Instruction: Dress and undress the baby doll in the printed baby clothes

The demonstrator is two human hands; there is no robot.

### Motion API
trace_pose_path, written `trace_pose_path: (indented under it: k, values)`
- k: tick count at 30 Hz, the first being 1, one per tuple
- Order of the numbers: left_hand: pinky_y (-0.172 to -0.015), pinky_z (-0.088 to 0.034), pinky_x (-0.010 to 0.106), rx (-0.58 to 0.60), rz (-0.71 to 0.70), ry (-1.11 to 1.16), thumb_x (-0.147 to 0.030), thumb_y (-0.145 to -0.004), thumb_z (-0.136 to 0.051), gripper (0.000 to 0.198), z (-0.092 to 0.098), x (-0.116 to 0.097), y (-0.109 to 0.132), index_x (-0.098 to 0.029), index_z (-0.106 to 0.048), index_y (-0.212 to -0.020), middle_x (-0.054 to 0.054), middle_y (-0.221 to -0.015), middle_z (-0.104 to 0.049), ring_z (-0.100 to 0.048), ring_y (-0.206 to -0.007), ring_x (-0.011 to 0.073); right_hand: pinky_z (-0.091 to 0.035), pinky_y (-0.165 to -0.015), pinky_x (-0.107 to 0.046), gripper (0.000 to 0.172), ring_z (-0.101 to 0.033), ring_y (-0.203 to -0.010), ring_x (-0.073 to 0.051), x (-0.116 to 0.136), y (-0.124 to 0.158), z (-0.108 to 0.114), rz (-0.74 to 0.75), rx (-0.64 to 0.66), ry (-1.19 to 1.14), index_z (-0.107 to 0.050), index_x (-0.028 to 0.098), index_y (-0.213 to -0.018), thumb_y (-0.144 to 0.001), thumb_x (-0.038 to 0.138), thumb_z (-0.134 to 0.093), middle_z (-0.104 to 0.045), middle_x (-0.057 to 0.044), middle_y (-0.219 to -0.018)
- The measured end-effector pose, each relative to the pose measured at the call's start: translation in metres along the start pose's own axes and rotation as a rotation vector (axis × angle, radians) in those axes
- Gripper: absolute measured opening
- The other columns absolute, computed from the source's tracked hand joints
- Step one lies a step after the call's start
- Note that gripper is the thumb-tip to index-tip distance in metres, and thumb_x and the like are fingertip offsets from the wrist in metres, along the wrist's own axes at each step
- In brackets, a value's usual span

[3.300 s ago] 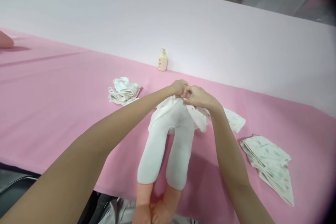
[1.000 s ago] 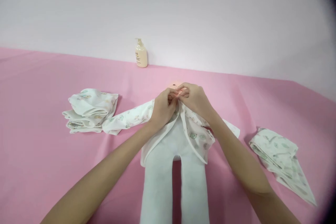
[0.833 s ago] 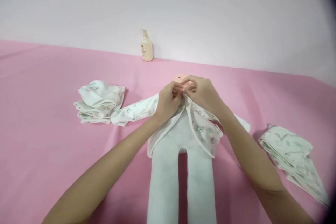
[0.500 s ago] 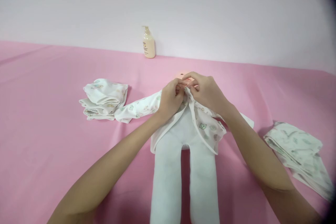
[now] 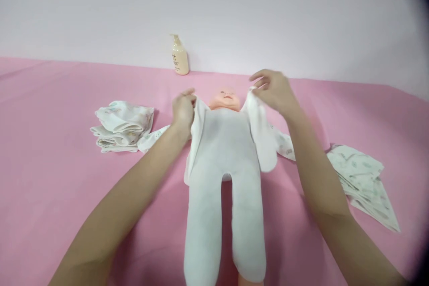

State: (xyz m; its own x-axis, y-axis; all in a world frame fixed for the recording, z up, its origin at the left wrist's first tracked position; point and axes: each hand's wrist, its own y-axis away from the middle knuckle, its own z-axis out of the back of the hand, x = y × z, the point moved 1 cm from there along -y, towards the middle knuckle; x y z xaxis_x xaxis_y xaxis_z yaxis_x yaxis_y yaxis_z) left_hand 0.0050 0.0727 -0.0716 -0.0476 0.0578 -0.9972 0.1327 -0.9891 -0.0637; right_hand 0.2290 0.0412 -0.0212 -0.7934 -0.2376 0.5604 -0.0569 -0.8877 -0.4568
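Note:
A baby doll (image 5: pixel 225 98) lies on its back, its white cloth body and legs toward me. It wears a printed baby jacket (image 5: pixel 263 143), whose two front panels are spread apart, baring the white torso. My left hand (image 5: pixel 183 111) is closed on the jacket's edge at the left of the doll's neck. On the other side my right hand (image 5: pixel 273 91) pinches the opposite edge and lifts it, the outer fingers a little apart. The jacket's sleeves stretch out to both sides, partly behind my forearms.
A pink sheet (image 5: pixel 50 196) covers the surface up to a pale wall. Folded printed baby clothes (image 5: pixel 124 120) are stacked at the left. Another folded printed cloth (image 5: pixel 360 174) lies at the right. A cream pump bottle (image 5: pixel 181 58) stands at the back by the wall.
My hands have moved apart from the doll's neck, drawing the jacket's front panels to either side. The doll's face and torso now show. The view has shifted slightly.

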Motion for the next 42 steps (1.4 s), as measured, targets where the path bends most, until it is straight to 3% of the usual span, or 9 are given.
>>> trace_pose_path:
  k: [4, 9, 12, 16, 19, 28, 32, 37, 42]
  values:
    - [-0.095, -0.044, 0.031, -0.23, -0.231, -0.069, -0.006, -0.081, -0.041, 0.037, 0.019, -0.019, -0.004, -0.02, -0.051, -0.113, 0.002, -0.119, -0.056, -0.053, -0.112, 0.0145, -0.048, -0.081, -0.04, 0.03, -0.062, -0.082, -0.022, -0.021, -0.002, 0.048, -0.147, -0.229, 0.246, -0.064, 0.014, -0.105, -0.076, 0.011, -0.059, -0.067, -0.011, -0.094]
    - [-0.102, -0.04, 0.039, 0.387, -0.528, -0.612, -0.029, -0.086, -0.05, 0.024, 0.007, -0.01, 0.043, -0.022, -0.061, -0.106, 0.007, -0.114, -0.061, -0.055, -0.113, 0.0225, -0.05, -0.067, -0.031, 0.028, -0.063, -0.074, -0.017, 0.017, 0.039, 0.035, -0.077, 0.311, 0.088, -0.063, 0.02, -0.107, -0.083, 0.033, -0.061, -0.066, -0.009, -0.105]
    - [-0.108, -0.033, 0.045, 0.421, -0.599, -0.829, -0.041, -0.091, -0.042, 0.041, 0.008, 0.007, 0.074, -0.021, -0.054, -0.125, 0.011, -0.128, -0.053, -0.047, -0.124, 0.0262, -0.047, -0.068, -0.031, 0.03, -0.063, -0.082, -0.022, 0.039, 0.077, 0.006, 0.012, 0.511, 0.211, -0.062, 0.018, -0.11, -0.083, 0.032, -0.062, -0.067, -0.01, -0.103]
    - [-0.109, -0.033, 0.043, 0.296, -0.535, -0.814, -0.041, -0.093, -0.037, 0.046, 0.026, 0.021, 0.091, -0.016, -0.051, -0.13, 0.014, -0.129, -0.052, -0.046, -0.125, 0.0261, -0.043, -0.065, -0.032, 0.039, -0.063, -0.08, -0.025, 0.034, 0.124, -0.008, -0.015, 0.437, 0.394, -0.051, 0.016, -0.126, -0.097, 0.037, -0.034, -0.069, -0.011, -0.091]
    - [-0.109, -0.034, 0.042, 0.213, -0.522, -0.814, -0.037, -0.094, -0.035, 0.042, 0.042, 0.032, 0.093, -0.015, -0.057, -0.123, 0.014, -0.125, -0.057, -0.048, -0.123, 0.0265, -0.043, -0.065, -0.032, 0.041, -0.062, -0.078, -0.024, 0.012, 0.149, -0.004, -0.044, 0.435, 0.466, -0.059, 0.015, -0.11, -0.099, 0.037, -0.026, -0.068, -0.012, -0.089]
    - [-0.093, -0.045, 0.042, 0.245, -0.484, -1.049, -0.023, -0.083, -0.05, 0.031, 0.07, 0.074, 0.109, -0.012, -0.062, -0.109, 0.015, -0.107, -0.059, -0.055, -0.101, 0.0285, -0.034, -0.104, -0.041, 0.033, -0.05, -0.117, -0.028, -0.044, 0.199, 0.026, 0.344, 0.239, 0.656, -0.059, 0.012, -0.116, -0.092, 0.023, -0.04, -0.057, -0.017, -0.125]
    - [-0.09, -0.046, 0.04, 0.289, -0.523, -1.092, -0.02, -0.082, -0.049, 0.028, 0.073, 0.074, 0.119, -0.012, -0.063, -0.105, 0.014, -0.105, -0.059, -0.056, -0.098, 0.0268, -0.024, -0.105, -0.061, 0.048, -0.038, -0.128, -0.038, -0.08, 0.22, 0.056, 0.098, 0.118, 0.752, -0.045, 0.009, -0.134, -0.095, 0.036, -0.037, -0.042, -0.024, -0.14]
    - [-0.088, -0.045, 0.043, 0.296, -0.555, -1.151, -0.018, -0.085, -0.044, 0.028, 0.072, 0.071, 0.127, -0.009, -0.062, -0.104, 0.019, -0.11, -0.058, -0.057, -0.096, 0.0294, -0.035, -0.099, -0.055, 0.047, -0.044, -0.122, -0.035, -0.125, 0.241, 0.07, -0.138, 0.233, 0.719, -0.053, 0.014, -0.124, -0.093, 0.045, -0.036, -0.049, -0.019, -0.133]
    - [-0.086, -0.046, 0.045, 0.287, -0.561, -1.156, -0.017, -0.085, -0.045, 0.025, 0.069, 0.071, 0.131, -0.008, -0.063, -0.101, 0.019, -0.108, -0.059, -0.059, -0.094, 0.0302, -0.037, -0.096, -0.051, 0.046, -0.048, -0.117, -0.035, -0.125, 0.25, 0.06, -0.275, -0.054, 0.697, -0.047, 0.009, -0.128, -0.09, 0.034, -0.041, -0.053, -0.022, -0.126]
